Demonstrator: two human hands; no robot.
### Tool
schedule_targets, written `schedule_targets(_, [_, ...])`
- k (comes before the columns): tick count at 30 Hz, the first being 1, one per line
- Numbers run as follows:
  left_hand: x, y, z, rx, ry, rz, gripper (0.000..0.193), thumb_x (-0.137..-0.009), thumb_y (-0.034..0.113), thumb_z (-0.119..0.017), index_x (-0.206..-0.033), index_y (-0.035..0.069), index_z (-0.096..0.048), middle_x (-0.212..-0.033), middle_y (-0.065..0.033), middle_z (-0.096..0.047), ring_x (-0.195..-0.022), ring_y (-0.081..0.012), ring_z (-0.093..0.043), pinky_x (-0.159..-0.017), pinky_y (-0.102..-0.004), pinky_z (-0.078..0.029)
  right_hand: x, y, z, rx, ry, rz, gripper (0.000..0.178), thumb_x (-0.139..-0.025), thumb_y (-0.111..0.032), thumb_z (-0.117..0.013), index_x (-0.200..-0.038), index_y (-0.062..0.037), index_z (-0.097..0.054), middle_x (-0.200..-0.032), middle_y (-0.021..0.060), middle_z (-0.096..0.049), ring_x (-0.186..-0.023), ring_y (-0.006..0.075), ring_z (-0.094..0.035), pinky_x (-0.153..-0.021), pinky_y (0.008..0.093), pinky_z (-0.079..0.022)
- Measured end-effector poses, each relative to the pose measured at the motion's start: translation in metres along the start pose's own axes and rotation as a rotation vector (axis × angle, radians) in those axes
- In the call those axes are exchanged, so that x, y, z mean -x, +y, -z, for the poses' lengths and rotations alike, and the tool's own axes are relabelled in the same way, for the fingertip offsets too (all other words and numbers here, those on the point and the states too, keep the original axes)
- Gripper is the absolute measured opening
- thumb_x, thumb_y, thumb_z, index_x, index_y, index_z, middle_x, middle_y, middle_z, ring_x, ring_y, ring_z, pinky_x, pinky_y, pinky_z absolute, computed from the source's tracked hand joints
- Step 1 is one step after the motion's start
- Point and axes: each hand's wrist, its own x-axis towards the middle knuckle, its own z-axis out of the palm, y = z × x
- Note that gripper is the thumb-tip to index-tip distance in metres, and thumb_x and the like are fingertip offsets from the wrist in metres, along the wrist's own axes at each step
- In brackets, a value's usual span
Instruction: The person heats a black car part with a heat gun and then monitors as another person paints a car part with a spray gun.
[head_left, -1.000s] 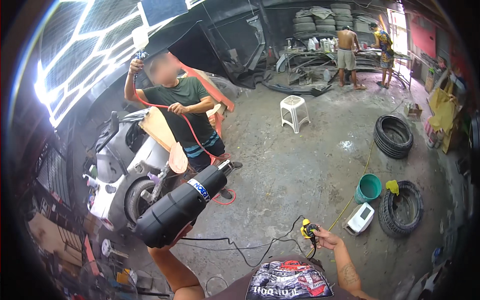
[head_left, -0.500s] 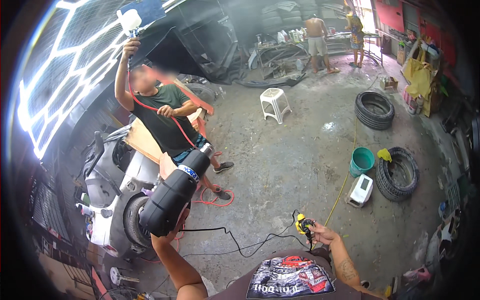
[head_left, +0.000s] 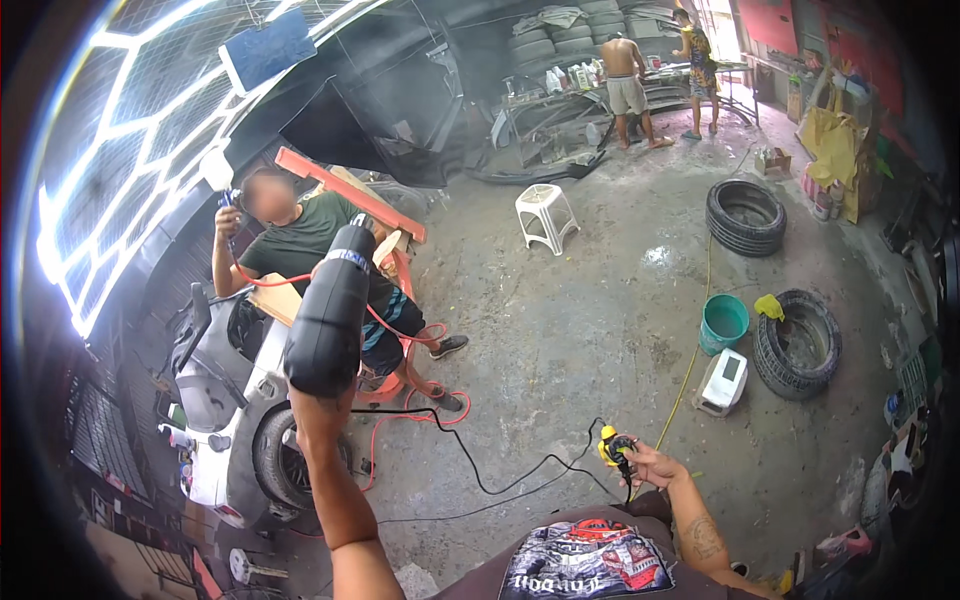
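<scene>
A black heat gun with a short metal nozzle is raised at my left, its nozzle pointing away from me. My left hand grips it from below; its bulky body covers most of the fingers. From it a black cord loops across to my right side. Low in front of my body, my right hand is closed around a yellow and black cord connector. Beyond the heat gun, a co-worker in a dark green shirt holds a spray gun with a white cup and a red hose.
A white car body with an exposed wheel stands at left. A white stool is mid-floor. At right are a green bucket, a white box-shaped device and two tires. Two people stand by a far bench. Cords cross the floor.
My left arm has reached farther forward, and the heat gun stands more upright. The co-worker has lowered the spray gun and leaned left. My right hand keeps its hold on the connector.
</scene>
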Motion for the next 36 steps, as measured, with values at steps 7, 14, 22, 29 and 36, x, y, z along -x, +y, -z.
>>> schedule_targets(7, [-0.09,0.07,-0.005,-0.153,-0.009,0.082,0.035,-0.069,0.017,-0.073,-0.099,0.003,-0.063,-0.097,-0.0163,-0.063,-0.095,-0.0387,-0.056,-0.082,-0.0438,-0.042,0.013,-0.039,0.052,0.07,-0.022,-0.059,0.058,-0.092,-0.032,-0.061,-0.141,-0.0249,-0.03,-0.113,0.0088,-0.061,-0.072,0.021,-0.067,-0.048,0.024,-0.042])
schedule_targets(14, [-0.157,0.115,-0.016,-0.191,0.179,-0.054,0.023,-0.086,0.02,-0.067,-0.101,0.003,-0.067,-0.075,-0.0048,-0.063,-0.062,-0.0156,-0.056,-0.063,-0.0333,-0.046,0.027,-0.084,0.099,0.081,-0.104,-0.131,0.058,-0.092,-0.033,-0.061,-0.141,-0.0252,-0.03,-0.112,0.0075,-0.06,-0.071,0.0208,-0.066,-0.048,0.0234,-0.041])
schedule_targets(22, [-0.199,0.17,-0.031,-0.155,0.051,0.198,0.026,-0.084,0.019,-0.067,-0.104,0.003,-0.065,-0.088,-0.0098,-0.065,-0.078,-0.0224,-0.061,-0.074,-0.0364,-0.046,0.011,-0.09,0.134,0.04,-0.167,-0.215,0.062,-0.09,-0.034,-0.064,-0.141,-0.0255,-0.029,-0.107,0.0046,-0.059,-0.07,0.0209,-0.066,-0.047,0.0241,-0.041])
schedule_targets(29, [-0.202,0.158,-0.06,-0.284,0.043,0.185,0.033,-0.083,0.023,-0.069,-0.11,0.003,-0.064,-0.101,-0.012,-0.067,-0.094,-0.0291,-0.062,-0.086,-0.0407,-0.043,0.005,-0.101,0.142,0.029,-0.178,-0.252,0.066,-0.088,-0.033,-0.067,-0.141,-0.0234,-0.028,-0.102,0.0031,-0.06,-0.067,0.0203,-0.066,-0.045,0.0248,-0.042])
schedule_targets(36, [-0.212,0.158,-0.068,-0.137,0.018,0.364,0.032,-0.083,0.019,-0.069,-0.111,0.004,-0.063,-0.102,-0.0126,-0.066,-0.099,-0.0279,-0.061,-0.089,-0.0397,-0.043,-0.015,-0.108,0.161,0.009,-0.168,-0.257,0.063,-0.09,-0.034,-0.063,-0.141,-0.0233,-0.029,-0.111,0.0066,-0.06,-0.07,0.0217,-0.067,-0.045,0.0242,-0.042])
